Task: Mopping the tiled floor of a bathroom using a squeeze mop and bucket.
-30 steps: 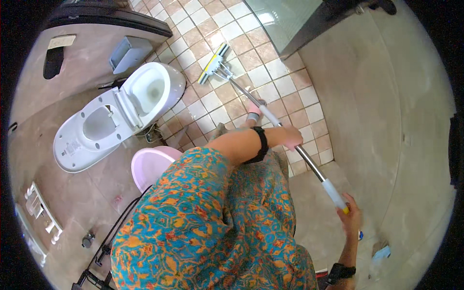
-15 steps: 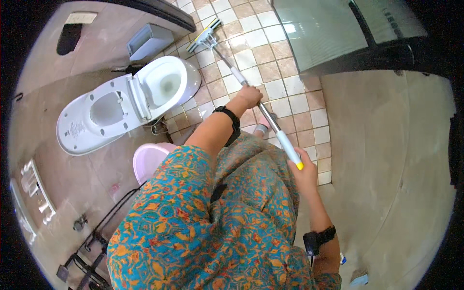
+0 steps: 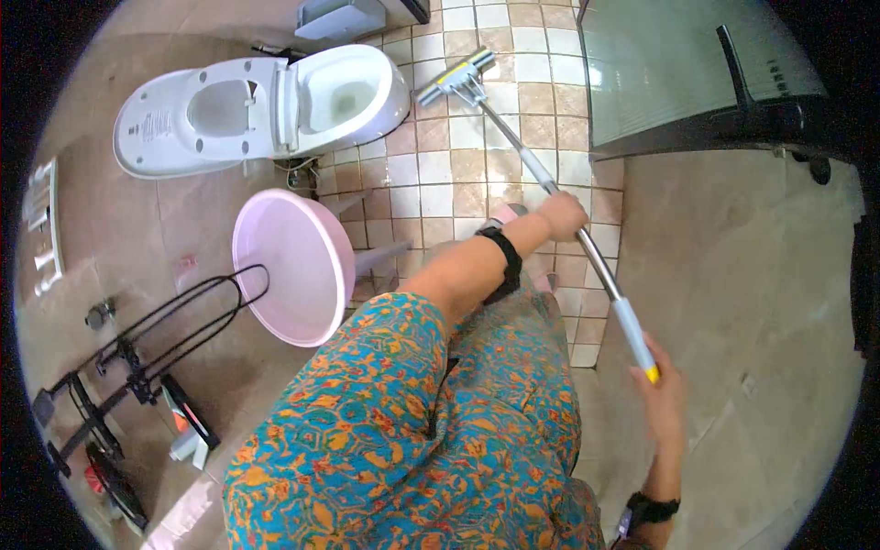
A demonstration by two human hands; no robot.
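A long-handled sponge mop slants across the tiled floor, its wide grey head with a yellow strip resting to the right of the toilet bowl. My left hand is closed around the middle of the metal pole, just below the grey collar. Lower on the pole, at the grey grip with the yellow end cap, my right hand is wrapped around the end; it is slightly blurred. Both wrists wear black straps.
A white toilet with its lid and seat raised is at the upper left. Below it leans a pink basin. A black wire rack is on the left wall. A glass door with a dark frame stands at the upper right.
The view has shifted, bringing more of the pink basin and black rack into sight. Both hands and the mop have moved right and nearer in the picture, still held the same way.
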